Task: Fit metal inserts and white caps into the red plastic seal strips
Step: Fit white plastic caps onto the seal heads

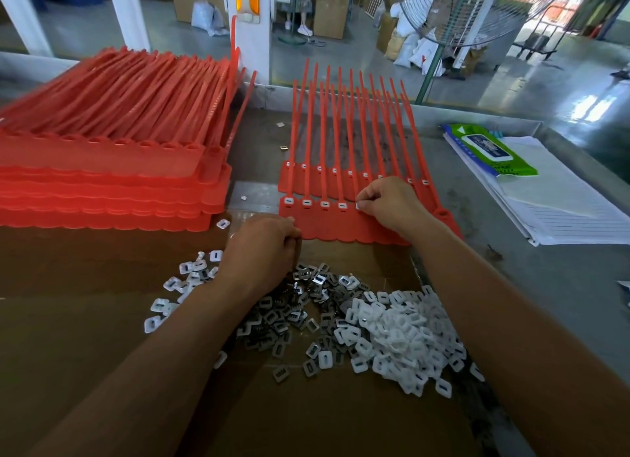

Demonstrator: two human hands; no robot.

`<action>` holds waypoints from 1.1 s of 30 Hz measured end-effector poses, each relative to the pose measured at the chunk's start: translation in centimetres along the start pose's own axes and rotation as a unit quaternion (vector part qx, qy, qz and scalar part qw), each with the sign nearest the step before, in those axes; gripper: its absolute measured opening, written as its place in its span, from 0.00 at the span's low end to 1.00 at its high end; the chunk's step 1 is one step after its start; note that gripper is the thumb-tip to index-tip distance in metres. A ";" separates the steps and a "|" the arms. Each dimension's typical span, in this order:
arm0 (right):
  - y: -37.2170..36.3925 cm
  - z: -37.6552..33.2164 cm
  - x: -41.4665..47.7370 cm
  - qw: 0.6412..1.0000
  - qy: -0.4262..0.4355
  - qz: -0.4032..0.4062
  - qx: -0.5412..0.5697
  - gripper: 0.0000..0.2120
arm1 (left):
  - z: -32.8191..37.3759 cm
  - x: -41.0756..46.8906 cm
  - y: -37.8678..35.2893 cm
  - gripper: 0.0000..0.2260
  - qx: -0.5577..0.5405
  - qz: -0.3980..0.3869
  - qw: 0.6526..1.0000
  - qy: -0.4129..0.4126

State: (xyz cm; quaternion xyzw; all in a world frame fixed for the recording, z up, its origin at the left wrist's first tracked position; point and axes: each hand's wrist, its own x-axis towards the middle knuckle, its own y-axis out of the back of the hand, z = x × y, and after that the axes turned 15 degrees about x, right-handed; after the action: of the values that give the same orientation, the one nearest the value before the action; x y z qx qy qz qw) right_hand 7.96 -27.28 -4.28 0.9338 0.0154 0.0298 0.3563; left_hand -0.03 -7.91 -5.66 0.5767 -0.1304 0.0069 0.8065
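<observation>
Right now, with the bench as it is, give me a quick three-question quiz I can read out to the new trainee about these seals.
1. True or false: the right hand pinches a white cap at the front strip.
2. Which big loose pile lies furthest right? A. metal inserts B. white cap pile C. rubber rings
3. Counting from the front strip's left end, how many caps are seated before the one under the right hand?

Key: 1 true. 2 B; the metal inserts lie further left. 3 four.
</observation>
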 end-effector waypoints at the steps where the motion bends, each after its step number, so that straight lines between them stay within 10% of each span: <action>1: 0.0 0.0 0.0 1.000 0.000 -0.002 -0.005 0.05 | 0.0 0.0 0.0 0.12 0.000 0.000 1.000 -0.001; 33: 0.1 -1.6 0.7 0.990 -0.133 0.015 0.052 0.10 | -0.3 -0.2 -0.2 0.11 0.003 0.015 1.000 -0.006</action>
State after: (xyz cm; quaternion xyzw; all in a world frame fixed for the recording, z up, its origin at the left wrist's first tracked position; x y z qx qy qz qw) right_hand 8.52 -26.29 -2.98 0.9467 -0.0451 -0.0905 0.3058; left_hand -0.14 -7.65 -6.00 0.5768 -0.1434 0.0160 0.8041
